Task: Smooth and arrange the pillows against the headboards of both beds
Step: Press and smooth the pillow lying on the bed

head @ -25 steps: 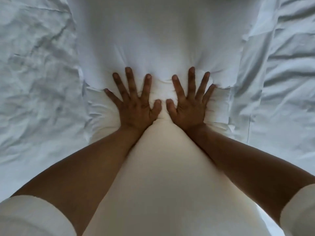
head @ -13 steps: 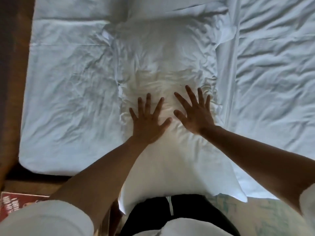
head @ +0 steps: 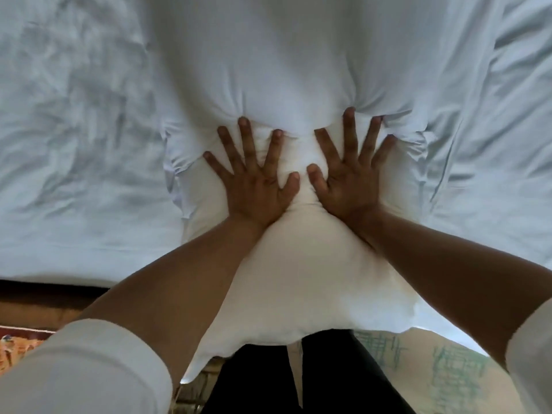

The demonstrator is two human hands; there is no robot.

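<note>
A white pillow (head: pixel 298 276) lies lengthwise on the bed, its near end hanging over the mattress edge toward me. My left hand (head: pixel 254 180) and my right hand (head: pixel 349 174) press flat on its middle, side by side, fingers spread and straight. The pillow is dented under both palms and the pillowcase bunches into folds (head: pixel 298 115) just beyond my fingertips. The far end of the pillow runs out of view at the top. No headboard shows.
Creased white sheets cover the mattress on the left (head: pixel 77 144) and right (head: pixel 493 130). A dark wooden bed frame (head: pixel 44 297) and a patterned rug (head: pixel 18 348) show at lower left. My dark trousers (head: pixel 328 375) and pale patterned floor (head: pixel 448 372) are below.
The view has closed in on the pillow again. Both hands have slid forward and pressed deeper, fingers spread wider, pushing the case into folds ahead of them.
</note>
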